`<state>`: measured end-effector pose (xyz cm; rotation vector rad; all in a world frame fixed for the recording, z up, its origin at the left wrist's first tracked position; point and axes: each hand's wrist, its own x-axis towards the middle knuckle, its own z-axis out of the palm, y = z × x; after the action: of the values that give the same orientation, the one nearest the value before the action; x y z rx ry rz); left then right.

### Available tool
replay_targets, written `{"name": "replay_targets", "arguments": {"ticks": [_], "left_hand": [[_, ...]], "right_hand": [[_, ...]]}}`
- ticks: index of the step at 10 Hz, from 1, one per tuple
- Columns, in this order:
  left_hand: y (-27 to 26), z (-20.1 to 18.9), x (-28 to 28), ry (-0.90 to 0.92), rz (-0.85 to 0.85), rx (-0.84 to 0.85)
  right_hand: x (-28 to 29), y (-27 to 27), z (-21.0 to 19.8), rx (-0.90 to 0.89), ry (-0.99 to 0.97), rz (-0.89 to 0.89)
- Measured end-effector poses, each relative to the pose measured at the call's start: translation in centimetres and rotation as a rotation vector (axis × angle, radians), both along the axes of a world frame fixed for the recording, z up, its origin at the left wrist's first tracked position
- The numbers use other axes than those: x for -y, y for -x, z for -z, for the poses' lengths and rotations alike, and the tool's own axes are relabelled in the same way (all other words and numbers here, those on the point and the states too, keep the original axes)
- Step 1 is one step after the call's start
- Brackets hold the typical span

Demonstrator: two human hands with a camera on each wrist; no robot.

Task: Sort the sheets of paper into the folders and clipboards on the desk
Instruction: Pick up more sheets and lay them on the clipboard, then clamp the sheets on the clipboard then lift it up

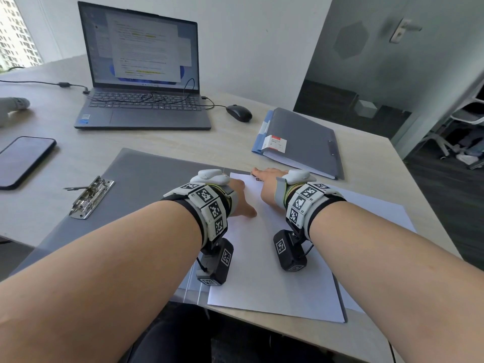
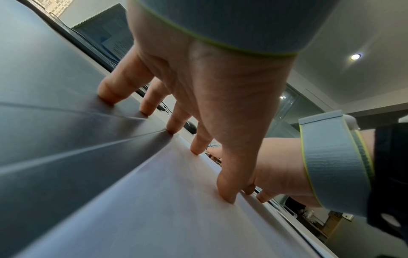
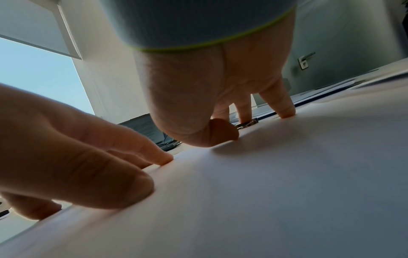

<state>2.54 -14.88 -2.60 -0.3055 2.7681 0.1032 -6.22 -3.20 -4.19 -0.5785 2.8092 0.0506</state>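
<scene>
Worktop [image 1: 183, 142]: pale wood, carrying everything here, its far right corner near a grey door.
Open folder [image 1: 146, 184]: grey, spread flat across the near middle of the worktop, with a metal lever clip [image 1: 90, 197] on its left flap.
Sheets of paper [image 1: 264, 279]: white stack lying on the right half of the open folder, its near edge reaching the worktop's front edge; more white sheets stick out to the right under it.
Laptop [image 1: 142, 74]: open at the far left, document on screen, a thin cable looped over the keys.
Second folder [image 1: 306, 142]: grey, closed, lying far right with blue edges and a white label, well apart from the stack.
Left hand [image 1: 239, 199]: fingers spread and fairly straight, tips pressing down along the top left of the stack and onto the folder's spine; it holds nothing.
Right hand [image 1: 268, 186]: laid on the top edge of the stack, fingertips down, thumb tucked beside a small metal clip [image 3: 246, 123]; whether it pinches that clip, I cannot tell.
Phone [image 1: 22, 161]: dark, face up, left edge.
Mouse [image 1: 238, 113]: black, beside the laptop.
</scene>
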Motion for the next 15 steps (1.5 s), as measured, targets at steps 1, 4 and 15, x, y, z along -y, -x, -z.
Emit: {"name": "replay_targets", "arguments": {"ticks": [1,4,15], "left_hand": [[0.1,0.3,0.1,0.003,-0.003,0.004],[0.4,0.9,0.5,-0.024,-0.021,-0.012],[-2.1,-0.2,-21.5,-0.422,-0.005,-0.057]], "right_hand": [[0.5,0.3,-1.4,0.109,-0.049,0.014],[-0.2,0.9,0.4,0.101,0.133,0.074],[-35.7,-12.7,-0.6,0.013,0.697,0.987]]}}
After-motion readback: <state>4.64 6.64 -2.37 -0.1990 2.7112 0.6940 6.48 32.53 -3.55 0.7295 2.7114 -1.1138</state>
